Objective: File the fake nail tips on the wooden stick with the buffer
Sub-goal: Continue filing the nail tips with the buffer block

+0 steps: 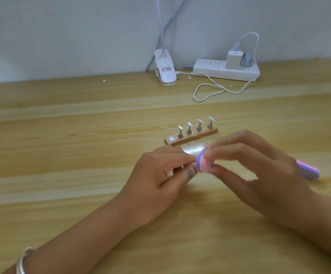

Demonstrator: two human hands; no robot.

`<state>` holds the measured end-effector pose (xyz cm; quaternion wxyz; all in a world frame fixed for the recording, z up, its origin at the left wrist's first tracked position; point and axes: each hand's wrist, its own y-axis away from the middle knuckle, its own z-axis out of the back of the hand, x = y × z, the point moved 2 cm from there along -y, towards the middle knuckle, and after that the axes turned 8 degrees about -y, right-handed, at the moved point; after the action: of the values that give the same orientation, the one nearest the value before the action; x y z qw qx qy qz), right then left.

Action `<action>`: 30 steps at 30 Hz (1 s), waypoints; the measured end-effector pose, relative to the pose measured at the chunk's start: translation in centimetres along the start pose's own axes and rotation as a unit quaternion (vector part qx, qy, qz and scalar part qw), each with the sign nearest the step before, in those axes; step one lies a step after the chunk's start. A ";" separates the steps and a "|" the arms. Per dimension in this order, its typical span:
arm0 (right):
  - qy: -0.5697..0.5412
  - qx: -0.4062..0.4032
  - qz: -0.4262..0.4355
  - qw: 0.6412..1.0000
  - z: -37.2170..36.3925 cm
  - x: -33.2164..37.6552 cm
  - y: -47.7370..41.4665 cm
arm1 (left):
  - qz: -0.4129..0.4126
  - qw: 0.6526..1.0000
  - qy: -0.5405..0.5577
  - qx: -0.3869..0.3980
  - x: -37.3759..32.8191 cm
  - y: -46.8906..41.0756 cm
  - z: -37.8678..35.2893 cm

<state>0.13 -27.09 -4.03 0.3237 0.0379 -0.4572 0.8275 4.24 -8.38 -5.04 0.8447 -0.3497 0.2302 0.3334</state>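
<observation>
- My left hand [156,171]: low over the table [61,155], in front of the wooden stick; thumb and forefinger drawn together at the near end of the buffer, other fingers curled beneath. Blur and my own fingers hide the spot, so I cannot tell whether they pinch anything.
- My right hand [259,165]: to the right of my left, fingers and thumb clamped round the buffer near its left end.
- Buffer [203,162]: striped pink, white and purple; it runs left to right through my right hand, the rounded left end meeting my left fingertips, the far end showing past my right hand.
- Wooden stick [192,138]: flat on the table just beyond both hands, lying at a slant, its right end farther from me.
- Metal stands [180,134]: four, upright in a row on the stick.
- Nail tips [189,124]: clear, one atop each stand.
- Silver disc [172,138]: on the stick's left end, nothing standing on it.
- Bracelet [22,262]: silver, on my left wrist.
- Clip lamp [165,70]: white, at the table's back edge against the wall [61,36].
- Power strip [210,70]: white, right of the lamp.
- Charger [233,59]: white, plugged into the strip.
- Cable [210,89]: white, looped on the table in front of the strip.
</observation>
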 end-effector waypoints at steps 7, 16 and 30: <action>0.019 -0.010 -0.019 1.000 0.6 -0.8 0.0 | 0.004 1.000 0.013 0.001 0.1 0.0 0.0; 0.047 -0.010 -0.035 0.998 1.2 -1.4 -0.1 | -0.029 0.998 -0.050 -0.004 0.0 0.0 -0.2; -0.008 0.008 -0.011 1.000 0.7 -0.2 0.1 | -0.052 0.991 -0.116 -0.047 -0.2 0.2 0.0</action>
<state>0.06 -27.71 -3.76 0.3291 0.0521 -0.4525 0.8272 3.96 -8.37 -5.00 0.8643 -0.3600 0.0963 0.3377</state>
